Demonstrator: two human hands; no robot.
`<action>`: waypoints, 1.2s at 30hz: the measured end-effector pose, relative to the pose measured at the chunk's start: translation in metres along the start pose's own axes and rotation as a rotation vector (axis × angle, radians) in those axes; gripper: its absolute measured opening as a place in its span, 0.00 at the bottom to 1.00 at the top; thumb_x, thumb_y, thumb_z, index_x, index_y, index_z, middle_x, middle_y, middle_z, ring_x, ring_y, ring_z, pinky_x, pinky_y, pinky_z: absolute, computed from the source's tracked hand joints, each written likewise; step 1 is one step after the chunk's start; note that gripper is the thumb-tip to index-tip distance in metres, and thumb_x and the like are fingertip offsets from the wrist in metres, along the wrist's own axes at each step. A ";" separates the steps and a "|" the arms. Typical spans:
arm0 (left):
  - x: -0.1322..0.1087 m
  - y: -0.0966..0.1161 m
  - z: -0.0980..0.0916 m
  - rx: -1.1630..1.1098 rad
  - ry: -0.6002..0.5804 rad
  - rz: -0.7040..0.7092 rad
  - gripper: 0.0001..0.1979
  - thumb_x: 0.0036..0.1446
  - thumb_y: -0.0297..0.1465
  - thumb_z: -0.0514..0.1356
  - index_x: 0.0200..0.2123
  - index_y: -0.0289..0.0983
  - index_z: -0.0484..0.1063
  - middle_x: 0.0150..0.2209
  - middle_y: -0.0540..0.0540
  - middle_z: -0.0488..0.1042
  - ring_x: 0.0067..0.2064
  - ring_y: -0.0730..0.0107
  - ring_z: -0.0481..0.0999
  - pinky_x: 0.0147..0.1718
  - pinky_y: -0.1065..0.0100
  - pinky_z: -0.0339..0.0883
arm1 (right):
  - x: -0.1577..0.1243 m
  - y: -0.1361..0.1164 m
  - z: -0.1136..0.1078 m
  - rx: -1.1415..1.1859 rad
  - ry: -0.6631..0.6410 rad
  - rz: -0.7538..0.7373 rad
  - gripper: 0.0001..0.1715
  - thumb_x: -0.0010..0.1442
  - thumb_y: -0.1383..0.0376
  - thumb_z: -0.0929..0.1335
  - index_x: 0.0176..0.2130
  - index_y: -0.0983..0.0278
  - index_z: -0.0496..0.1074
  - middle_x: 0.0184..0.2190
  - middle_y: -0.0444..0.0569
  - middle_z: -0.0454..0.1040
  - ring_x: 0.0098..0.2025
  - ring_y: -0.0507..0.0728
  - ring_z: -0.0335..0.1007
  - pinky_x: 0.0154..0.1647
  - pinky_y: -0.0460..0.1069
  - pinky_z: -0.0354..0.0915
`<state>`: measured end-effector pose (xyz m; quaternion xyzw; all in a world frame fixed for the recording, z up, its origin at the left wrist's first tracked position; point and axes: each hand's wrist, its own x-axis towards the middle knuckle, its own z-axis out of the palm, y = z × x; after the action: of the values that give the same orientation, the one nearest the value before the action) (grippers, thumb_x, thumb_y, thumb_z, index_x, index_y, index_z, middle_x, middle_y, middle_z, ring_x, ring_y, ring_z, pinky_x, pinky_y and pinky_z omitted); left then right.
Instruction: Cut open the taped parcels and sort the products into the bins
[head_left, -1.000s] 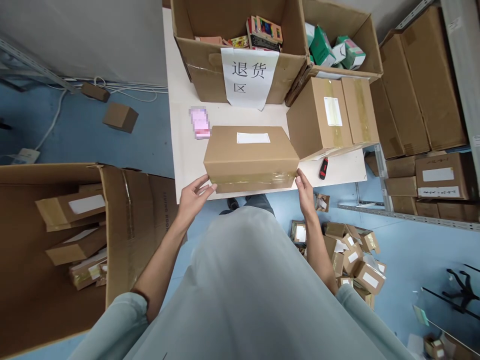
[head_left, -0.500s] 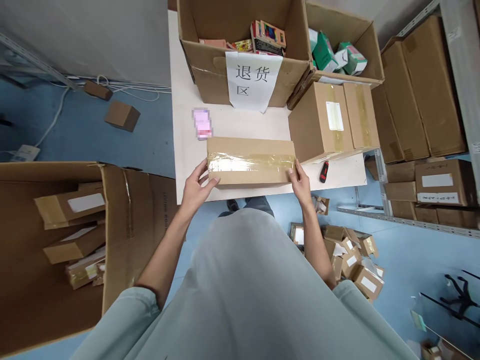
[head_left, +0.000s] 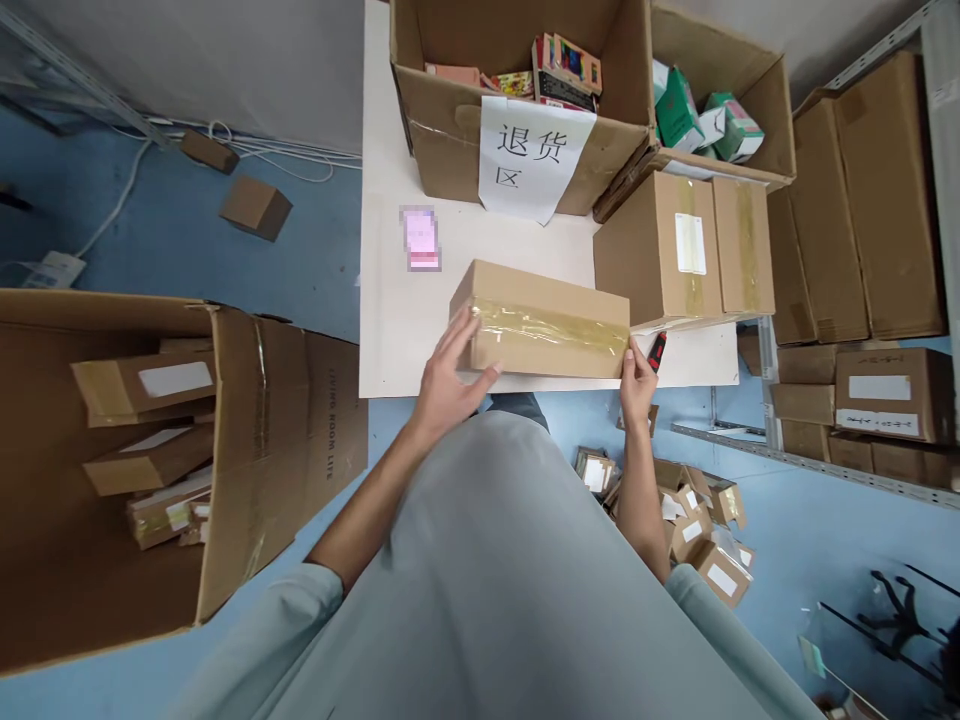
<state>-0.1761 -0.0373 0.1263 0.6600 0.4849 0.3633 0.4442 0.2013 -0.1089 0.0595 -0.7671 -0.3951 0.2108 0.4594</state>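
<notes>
A long cardboard box (head_left: pixel 551 322), taped along one side with shiny clear tape, is at the front edge of the white table (head_left: pixel 382 330). Its left end is turned slightly away from me. At that end my left hand (head_left: pixel 451 375) holds it, fingers laid on the end face and thumb by the lower edge. My right hand (head_left: pixel 637 385) grips the lower right corner between thumb and fingers. Just beyond my right fingers lies a red and black box cutter (head_left: pixel 657 352), partly hidden. The underside of the box is out of sight.
Two taped cartons (head_left: pixel 679 245) stand on the table's right. Behind is an open carton (head_left: pixel 442 150) with a paper sign and small packs inside; another holds green boxes (head_left: pixel 679 112). A large open carton (head_left: pixel 285 440) with parcels stands left. Discarded boxes (head_left: pixel 694 525) lie on the floor.
The box has turned, its left end swinging away, and shifted right. My left hand has moved onto its end face; my right hand has slid down to the lower right corner, near the box cutter.
</notes>
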 end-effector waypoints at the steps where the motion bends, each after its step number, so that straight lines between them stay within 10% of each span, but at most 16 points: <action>1: 0.000 0.010 0.004 0.006 -0.036 0.029 0.39 0.73 0.49 0.68 0.80 0.44 0.67 0.84 0.38 0.58 0.85 0.45 0.59 0.82 0.41 0.56 | 0.003 0.005 -0.005 -0.021 0.025 0.002 0.46 0.72 0.35 0.69 0.69 0.66 0.82 0.71 0.59 0.80 0.76 0.68 0.74 0.84 0.67 0.61; 9: -0.003 0.053 0.021 0.003 -0.297 0.116 0.36 0.77 0.55 0.61 0.79 0.47 0.68 0.87 0.42 0.48 0.87 0.44 0.52 0.82 0.39 0.55 | 0.023 0.036 -0.027 -0.034 0.119 0.074 0.49 0.68 0.34 0.69 0.66 0.68 0.83 0.69 0.62 0.81 0.74 0.69 0.77 0.81 0.68 0.66; 19: 0.007 0.016 -0.004 0.111 -0.109 0.030 0.31 0.76 0.53 0.62 0.74 0.45 0.73 0.84 0.38 0.60 0.83 0.44 0.64 0.79 0.40 0.63 | 0.020 0.010 -0.004 -0.011 0.061 0.062 0.49 0.67 0.35 0.71 0.66 0.70 0.83 0.68 0.64 0.82 0.72 0.69 0.79 0.80 0.67 0.68; 28: -0.001 -0.058 -0.050 0.098 0.226 -0.191 0.19 0.75 0.46 0.60 0.54 0.41 0.84 0.61 0.40 0.86 0.67 0.50 0.83 0.72 0.46 0.72 | -0.038 -0.088 0.054 -0.108 0.039 -0.143 0.30 0.78 0.48 0.68 0.66 0.59 0.84 0.58 0.59 0.84 0.64 0.66 0.81 0.74 0.65 0.72; 36: -0.005 -0.112 -0.123 0.110 0.415 -0.412 0.18 0.69 0.47 0.64 0.49 0.39 0.79 0.52 0.48 0.84 0.62 0.45 0.82 0.71 0.39 0.72 | -0.080 -0.206 0.108 -0.073 -0.287 -0.463 0.32 0.76 0.51 0.75 0.74 0.43 0.76 0.60 0.55 0.78 0.63 0.70 0.77 0.69 0.68 0.76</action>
<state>-0.3252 0.0014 0.0633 0.4822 0.7082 0.3658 0.3634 -0.0063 -0.0601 0.1831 -0.6346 -0.6285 0.1922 0.4066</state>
